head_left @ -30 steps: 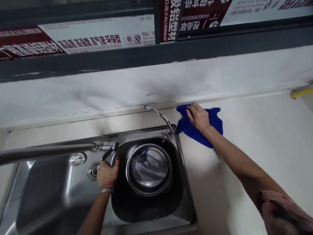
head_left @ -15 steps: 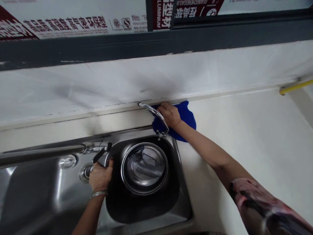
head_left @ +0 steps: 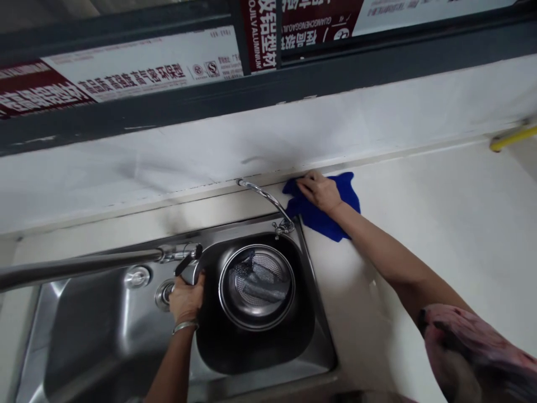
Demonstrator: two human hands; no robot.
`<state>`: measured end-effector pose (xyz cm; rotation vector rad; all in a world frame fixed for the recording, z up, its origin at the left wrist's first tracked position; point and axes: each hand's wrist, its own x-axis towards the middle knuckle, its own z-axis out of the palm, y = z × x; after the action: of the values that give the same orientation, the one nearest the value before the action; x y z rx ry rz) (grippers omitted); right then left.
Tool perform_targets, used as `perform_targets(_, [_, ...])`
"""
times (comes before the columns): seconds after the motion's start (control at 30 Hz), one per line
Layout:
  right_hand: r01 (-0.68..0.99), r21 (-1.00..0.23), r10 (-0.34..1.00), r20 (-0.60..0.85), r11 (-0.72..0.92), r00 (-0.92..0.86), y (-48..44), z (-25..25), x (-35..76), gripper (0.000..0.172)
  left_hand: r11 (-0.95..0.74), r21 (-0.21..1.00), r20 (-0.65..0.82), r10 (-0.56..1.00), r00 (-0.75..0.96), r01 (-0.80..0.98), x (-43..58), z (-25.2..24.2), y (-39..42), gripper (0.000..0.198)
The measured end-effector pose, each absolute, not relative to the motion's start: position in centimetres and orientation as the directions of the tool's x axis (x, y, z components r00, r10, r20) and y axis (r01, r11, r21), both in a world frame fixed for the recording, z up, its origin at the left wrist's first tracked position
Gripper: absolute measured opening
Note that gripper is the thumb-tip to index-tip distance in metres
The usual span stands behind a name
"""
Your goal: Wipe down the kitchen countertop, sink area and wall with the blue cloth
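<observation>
My right hand (head_left: 321, 193) has its fingers curled onto a blue cloth (head_left: 325, 221), pressing it to the counter by the wall, right of a slim curved chrome tap (head_left: 268, 196). Part of the cloth lies under my palm. My left hand (head_left: 185, 299), with a bracelet on its wrist, rests on the sink divider below the black lever (head_left: 183, 265) of the main faucet (head_left: 168, 253). Its thumb and fingers are apart, though some fingertips are hidden. Inside the right basin (head_left: 260, 361) stands a round metal strainer bowl (head_left: 221, 296) with a wet-looking grey mesh cloth (head_left: 266, 282) in it.
The left basin (head_left: 96, 330) has a drain fitting (head_left: 137, 277) near its back edge. A pale counter (head_left: 419, 224) stretches right towards a yellow pipe (head_left: 514, 137). Behind the sink run a white wall (head_left: 201, 159) and a dark window frame (head_left: 168, 101) with printed film above.
My right hand has slid the blue cloth to the right along the wall, away from the slim tap. My left hand keeps its place on the divider. The view has shifted slightly.
</observation>
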<state>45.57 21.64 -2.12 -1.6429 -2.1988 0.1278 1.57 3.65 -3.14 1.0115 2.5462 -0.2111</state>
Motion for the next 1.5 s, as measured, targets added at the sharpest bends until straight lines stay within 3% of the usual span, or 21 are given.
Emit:
perform_targets(0.2, [0.917, -0.349, 0.942, 0.327, 0.194, -0.074, 20.4, -2.2, 49.4, 0.049, 0.727, -0.012, -0.425, 0.618, -0.662, 0.686, 2.0, -2.7, 3.7, 0.079])
perform_targets(0.37, [0.936, -0.325, 0.921, 0.39, 0.139, -0.001, 20.0, -2.4, 47.2, 0.046, 0.71, 0.001, -0.422, 0.639, -0.643, 0.704, 2.1, -2.9, 3.5, 0.08])
perform_targets(0.73, [0.904, -0.245, 0.931, 0.199, 0.35, -0.306, 21.8, -1.0, 37.4, 0.039, 0.725, -0.026, -0.426, 0.614, -0.664, 0.688, 2.4, -2.8, 3.8, 0.081])
perform_targets(0.87, [0.895, -0.245, 0.926, 0.171, 0.372, -0.337, 22.0, -0.6, 37.4, 0.036, 0.732, -0.013, -0.425, 0.613, -0.666, 0.681, 2.3, -2.7, 3.7, 0.081])
perform_targets(1.07, [0.918, -0.277, 0.95, 0.215, 0.283, -0.228, 21.7, -1.7, 43.8, 0.035, 0.738, 0.015, -0.429, 0.615, -0.662, 0.675, 1.9, -2.8, 3.7, 0.081])
perform_targets(1.27, [0.938, -0.305, 0.942, 0.331, 0.166, -0.059, 20.1, -2.0, 52.3, 0.052, 0.729, 0.036, -0.437, 0.626, -0.646, 0.683, 1.9, -2.9, 3.7, 0.082])
perform_targets(1.5, [0.947, -0.292, 0.926, 0.376, 0.133, -0.014, 20.0, -2.5, 49.4, 0.048, 0.722, -0.028, -0.417, 0.62, -0.664, 0.692, 2.1, -3.1, 3.7, 0.084])
